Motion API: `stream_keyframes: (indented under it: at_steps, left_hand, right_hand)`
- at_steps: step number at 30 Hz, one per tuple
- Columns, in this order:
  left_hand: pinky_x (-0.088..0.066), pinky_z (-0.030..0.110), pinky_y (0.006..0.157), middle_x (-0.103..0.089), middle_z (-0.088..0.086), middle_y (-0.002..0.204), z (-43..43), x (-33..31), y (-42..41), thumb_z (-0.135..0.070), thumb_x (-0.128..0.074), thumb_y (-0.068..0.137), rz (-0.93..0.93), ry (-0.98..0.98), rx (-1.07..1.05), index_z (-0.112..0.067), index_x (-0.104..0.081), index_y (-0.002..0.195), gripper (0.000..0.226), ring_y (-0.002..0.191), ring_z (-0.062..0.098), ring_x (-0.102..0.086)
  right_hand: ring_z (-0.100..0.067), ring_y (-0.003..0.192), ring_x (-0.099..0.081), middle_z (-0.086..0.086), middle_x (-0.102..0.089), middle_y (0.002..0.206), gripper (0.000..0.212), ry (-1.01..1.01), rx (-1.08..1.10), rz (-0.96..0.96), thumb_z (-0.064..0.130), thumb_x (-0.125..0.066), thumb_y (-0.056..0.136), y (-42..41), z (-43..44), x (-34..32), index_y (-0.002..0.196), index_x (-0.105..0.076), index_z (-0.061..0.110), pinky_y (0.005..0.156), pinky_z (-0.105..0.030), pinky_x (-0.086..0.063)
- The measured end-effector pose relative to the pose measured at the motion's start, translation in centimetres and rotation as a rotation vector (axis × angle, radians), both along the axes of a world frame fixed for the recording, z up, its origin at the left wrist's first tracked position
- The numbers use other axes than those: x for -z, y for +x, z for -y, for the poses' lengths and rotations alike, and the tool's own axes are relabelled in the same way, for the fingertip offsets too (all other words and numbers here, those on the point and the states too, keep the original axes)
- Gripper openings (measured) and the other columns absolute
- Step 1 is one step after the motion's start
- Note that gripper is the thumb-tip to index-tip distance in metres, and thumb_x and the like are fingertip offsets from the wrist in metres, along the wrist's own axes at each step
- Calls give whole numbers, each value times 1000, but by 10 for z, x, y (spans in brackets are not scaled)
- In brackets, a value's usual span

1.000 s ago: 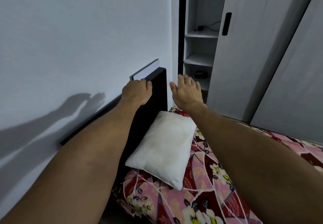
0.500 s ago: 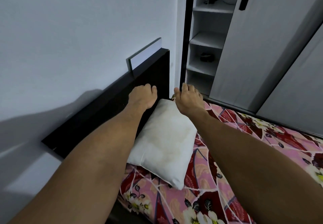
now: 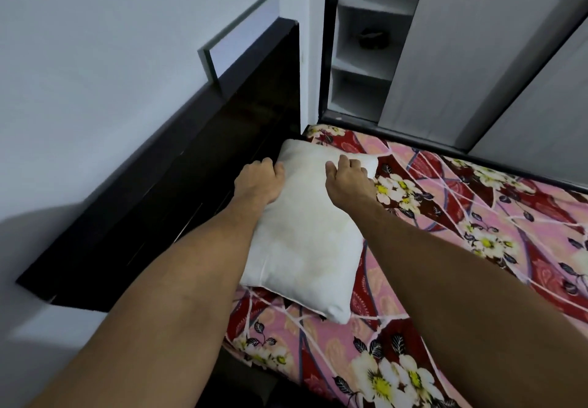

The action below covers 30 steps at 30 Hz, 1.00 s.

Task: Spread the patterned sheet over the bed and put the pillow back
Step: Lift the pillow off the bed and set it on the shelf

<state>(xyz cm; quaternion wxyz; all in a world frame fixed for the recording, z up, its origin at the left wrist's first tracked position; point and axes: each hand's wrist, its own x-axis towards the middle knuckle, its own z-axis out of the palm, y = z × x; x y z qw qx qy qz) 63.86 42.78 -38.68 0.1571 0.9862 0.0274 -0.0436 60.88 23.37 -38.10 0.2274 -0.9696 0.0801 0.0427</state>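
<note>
A white pillow (image 3: pixel 305 235) lies on the patterned sheet (image 3: pixel 445 248), which covers the bed in pink and red with white flowers. The pillow sits against the dark headboard (image 3: pixel 178 165). My left hand (image 3: pixel 259 181) grips the pillow's left edge near its far corner, fingers curled around it. On the pillow's far right corner rests my right hand (image 3: pixel 346 178), fingers bent into the fabric. Both forearms stretch across the near part of the view and hide part of the sheet.
A white wall (image 3: pixel 111 41) rises behind the headboard, with a pale panel (image 3: pixel 241 38) sticking up above it. An open shelf unit (image 3: pixel 366 57) and grey sliding wardrobe doors (image 3: pixel 477 41) stand at the far side of the bed.
Both hands have come down from in front of the headboard onto the pillow's far end and closed on it. The view has tilted downward.
</note>
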Motion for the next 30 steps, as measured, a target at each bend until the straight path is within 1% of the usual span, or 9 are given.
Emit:
stream_keyframes:
  at_steps: [6,9,12,15,18,21,27,29,30]
  left_hand:
    - [-48,49,95,-61,16,123,-11,58,33,-45,-24,103,-91,-14,-10,-10,-57,127,54,112,37,-56]
    - [-48,47,95,-59,18,126,-15,90,49,-42,-25,104,-130,-12,-1,-9,-56,128,52,114,39,-55]
    - [-47,46,94,-57,21,130,-22,122,60,-41,-26,104,-169,-4,-10,-8,-55,130,51,117,42,-54]
    - [-44,47,97,-54,22,134,-32,158,71,-41,-27,104,-205,16,-34,-6,-55,129,51,120,43,-51]
    - [-42,47,101,-50,23,137,-38,186,79,-39,-26,105,-237,16,-66,-5,-53,132,50,124,43,-47]
    - [-40,47,104,-47,24,141,-38,208,83,-37,-25,106,-275,21,-71,-5,-49,137,51,128,43,-45]
    - [-38,47,105,-38,26,148,-24,245,94,-43,-27,106,-319,-23,-109,-7,-31,152,59,131,45,-43]
    - [-38,48,104,-35,25,151,-22,257,95,-48,-28,105,-312,-57,-157,-9,-24,156,64,132,46,-43]
    - [-38,49,105,-34,24,152,-21,262,96,-52,-27,104,-311,-77,-187,-10,-21,157,68,132,46,-42]
  right_hand:
    - [-40,126,-46,-20,-48,138,47,74,123,-133,38,-28,107,15,-5,65,137,-44,6,100,-50,-40]
    - [-41,123,-47,-20,-49,132,42,93,191,-216,34,-30,105,17,-4,106,131,-46,5,96,-48,-41]
    - [-42,120,-48,-20,-49,127,42,85,198,-256,34,-28,105,18,-2,145,126,-47,4,90,-48,-41]
    - [-43,123,-47,-21,-48,132,46,105,280,-272,38,-29,106,20,0,170,132,-45,3,98,-52,-42]
    - [-42,127,-45,-20,-45,136,55,81,324,-259,44,-20,103,23,4,194,134,-45,5,98,-54,-42]
    - [-42,129,-43,-21,-43,140,47,113,419,-266,38,-28,105,26,8,212,136,-42,5,102,-55,-40]
    - [-40,128,-42,-19,-41,140,42,180,495,-261,39,-30,105,34,11,243,135,-38,10,102,-56,-40]
    - [-38,132,-40,-17,-39,144,47,223,552,-256,44,-34,103,37,14,252,137,-34,12,103,-56,-38]
    - [-38,136,-36,-17,-36,149,53,237,577,-256,48,-35,102,38,16,258,141,-31,12,106,-56,-36]
